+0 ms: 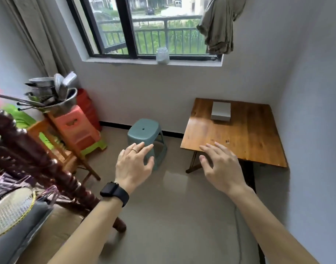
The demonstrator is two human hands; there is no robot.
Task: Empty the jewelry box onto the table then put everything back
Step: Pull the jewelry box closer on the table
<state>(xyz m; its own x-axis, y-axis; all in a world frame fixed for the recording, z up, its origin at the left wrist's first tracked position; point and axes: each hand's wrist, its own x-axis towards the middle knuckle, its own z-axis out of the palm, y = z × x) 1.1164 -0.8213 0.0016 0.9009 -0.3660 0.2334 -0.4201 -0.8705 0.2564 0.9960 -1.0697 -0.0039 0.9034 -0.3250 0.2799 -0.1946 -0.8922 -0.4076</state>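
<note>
A small white jewelry box [220, 111], lid closed, sits near the far edge of a low wooden table [245, 138] in the right corner of the room. My left hand [133, 163], with a ring and a black wristwatch, is stretched forward with fingers spread in front of a teal plastic stool [144, 132]. My right hand [220, 164] reaches forward with relaxed fingers, seen over the table's near-left corner. Neither hand holds or touches anything. The box lies well beyond both hands.
Orange and green plastic stools [77, 128] and a wooden stand with metal pots [52, 94] crowd the left. A dark carved wooden post [49, 168] and a racket [12, 208] are at the near left. A glass jar [162, 55] stands on the windowsill. Bare floor lies between me and the table.
</note>
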